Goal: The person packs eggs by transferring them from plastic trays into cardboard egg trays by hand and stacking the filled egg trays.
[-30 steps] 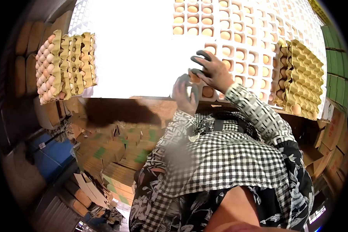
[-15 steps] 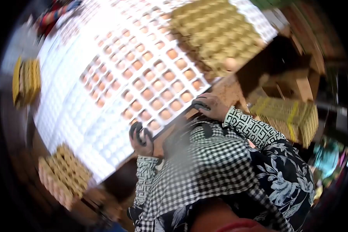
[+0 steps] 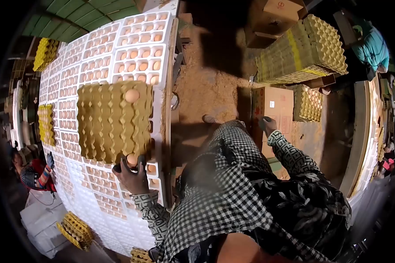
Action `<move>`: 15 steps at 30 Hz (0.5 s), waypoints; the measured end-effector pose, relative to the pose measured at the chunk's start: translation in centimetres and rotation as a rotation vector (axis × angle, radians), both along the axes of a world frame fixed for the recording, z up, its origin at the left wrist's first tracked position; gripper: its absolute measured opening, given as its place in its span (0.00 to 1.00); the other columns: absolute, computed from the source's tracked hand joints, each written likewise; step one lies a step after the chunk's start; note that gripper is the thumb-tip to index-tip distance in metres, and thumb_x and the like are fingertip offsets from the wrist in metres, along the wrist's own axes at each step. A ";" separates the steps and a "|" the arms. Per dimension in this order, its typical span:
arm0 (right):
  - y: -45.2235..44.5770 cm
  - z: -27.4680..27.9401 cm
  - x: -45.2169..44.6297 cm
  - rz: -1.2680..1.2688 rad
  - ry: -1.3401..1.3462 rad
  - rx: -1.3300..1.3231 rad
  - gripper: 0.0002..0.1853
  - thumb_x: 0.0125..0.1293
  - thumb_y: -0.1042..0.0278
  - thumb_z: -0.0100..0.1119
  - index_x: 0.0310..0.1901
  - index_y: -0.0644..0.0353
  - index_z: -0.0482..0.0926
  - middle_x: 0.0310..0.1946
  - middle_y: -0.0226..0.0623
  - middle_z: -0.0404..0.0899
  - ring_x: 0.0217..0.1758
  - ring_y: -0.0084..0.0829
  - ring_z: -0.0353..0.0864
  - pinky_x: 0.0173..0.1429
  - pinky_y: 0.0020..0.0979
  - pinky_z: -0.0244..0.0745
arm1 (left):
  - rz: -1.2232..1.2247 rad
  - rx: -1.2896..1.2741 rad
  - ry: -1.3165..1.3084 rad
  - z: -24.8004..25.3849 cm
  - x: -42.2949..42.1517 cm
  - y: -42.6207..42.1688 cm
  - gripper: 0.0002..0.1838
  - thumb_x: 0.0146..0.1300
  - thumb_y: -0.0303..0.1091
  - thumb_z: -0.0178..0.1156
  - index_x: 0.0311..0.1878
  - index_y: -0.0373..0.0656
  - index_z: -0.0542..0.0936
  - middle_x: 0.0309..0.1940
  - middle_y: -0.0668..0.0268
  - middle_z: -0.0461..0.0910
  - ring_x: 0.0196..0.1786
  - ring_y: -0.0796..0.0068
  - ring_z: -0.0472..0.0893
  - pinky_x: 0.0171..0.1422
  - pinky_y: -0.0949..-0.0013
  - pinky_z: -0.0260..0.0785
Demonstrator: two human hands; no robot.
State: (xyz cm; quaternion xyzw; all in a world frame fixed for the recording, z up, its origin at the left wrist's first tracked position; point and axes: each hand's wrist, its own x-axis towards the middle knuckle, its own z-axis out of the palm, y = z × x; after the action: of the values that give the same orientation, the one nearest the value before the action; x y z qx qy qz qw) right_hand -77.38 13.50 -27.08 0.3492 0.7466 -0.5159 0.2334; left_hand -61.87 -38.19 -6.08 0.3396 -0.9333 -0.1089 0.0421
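My left hand [image 3: 134,177], gloved at the fingers, is closed around a brown egg [image 3: 132,160] at the near edge of an upside-down, olive pulp egg tray [image 3: 112,122]. Another egg [image 3: 132,95] lies on top of this tray near its far right corner. White plastic trays [image 3: 138,63] full of eggs spread around and partly beneath it on the table. My right hand [image 3: 268,125] hangs low in front of a cardboard carton [image 3: 278,103], its fingers drawn together. No object shows in that hand.
A strapped bundle of pulp trays [image 3: 300,55] stands beyond the carton, with a tray of eggs [image 3: 309,103] beside it. Open boxes [image 3: 278,15] stand farther back. Across the table is a person with a striped sleeve [image 3: 44,177]. The table's wooden edge [image 3: 166,114] runs along the dirt floor.
The view has swung right, showing the floor and cartons. My left hand has moved with the egg to the pulp tray. My right hand has left the table edge and is beside the carton.
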 end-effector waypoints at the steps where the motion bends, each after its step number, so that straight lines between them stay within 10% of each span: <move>1: 0.5 -0.3 0.2 -0.080 -0.044 -0.081 0.17 0.72 0.69 0.56 0.58 0.70 0.77 0.50 0.48 0.82 0.48 0.41 0.84 0.49 0.37 0.84 | 0.017 0.039 0.003 0.2 -0.2 -0.1 0.31 0.55 0.33 0.71 0.64 0.41 0.75 0.53 0.51 0.76 0.61 0.51 0.71 0.65 0.55 0.65; 6: 1.4 -3.1 -8.0 0.264 0.238 0.100 0.14 0.71 0.70 0.56 0.51 0.71 0.80 0.43 0.48 0.85 0.43 0.38 0.85 0.44 0.35 0.80 | 0.084 0.108 0.163 0.7 -1.6 1.5 0.21 0.56 0.31 0.72 0.52 0.38 0.79 0.42 0.56 0.79 0.50 0.57 0.73 0.57 0.58 0.68; 15: -22.9 23.6 -19.3 1.718 0.813 0.458 0.17 0.62 0.53 0.63 0.39 0.61 0.81 0.43 0.40 0.82 0.43 0.36 0.80 0.51 0.37 0.75 | 0.096 0.221 0.243 0.0 -0.6 0.2 0.21 0.50 0.33 0.76 0.47 0.40 0.81 0.39 0.62 0.81 0.48 0.62 0.74 0.54 0.63 0.69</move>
State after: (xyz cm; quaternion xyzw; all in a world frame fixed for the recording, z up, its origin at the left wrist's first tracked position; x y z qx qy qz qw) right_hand -96.67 -9.35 -3.46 -0.4811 0.8526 -0.0937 0.1811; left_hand -62.42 -38.01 -6.09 0.3708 -0.8863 -0.2489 0.1224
